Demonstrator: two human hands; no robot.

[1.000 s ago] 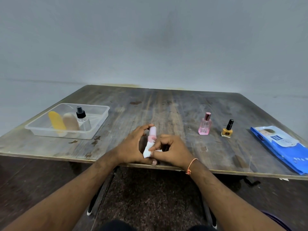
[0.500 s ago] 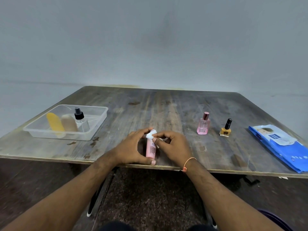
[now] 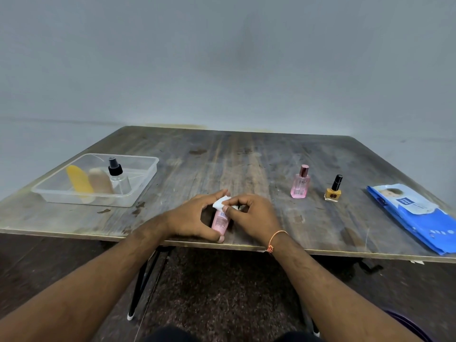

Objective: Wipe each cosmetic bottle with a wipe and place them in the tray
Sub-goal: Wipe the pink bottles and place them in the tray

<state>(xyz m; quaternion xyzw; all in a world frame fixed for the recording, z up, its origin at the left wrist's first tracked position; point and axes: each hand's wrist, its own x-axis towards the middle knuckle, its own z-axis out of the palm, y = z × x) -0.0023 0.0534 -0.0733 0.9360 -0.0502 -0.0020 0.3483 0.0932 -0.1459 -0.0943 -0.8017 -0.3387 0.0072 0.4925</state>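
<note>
Pink bottle (image 3: 220, 221) gripped upright in left hand (image 3: 190, 218), thumb under its base; wipe (image 3: 221, 202) pinched onto its top by right hand (image 3: 251, 215).

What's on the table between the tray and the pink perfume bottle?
In the head view, both hands: the left hand holds a pink bottle and the right hand wipes its top with a wipe.

The one camera sits on the person's head and looks forward and down over the table (image 3: 246, 169), with the wall far behind and both arms close below.
</note>
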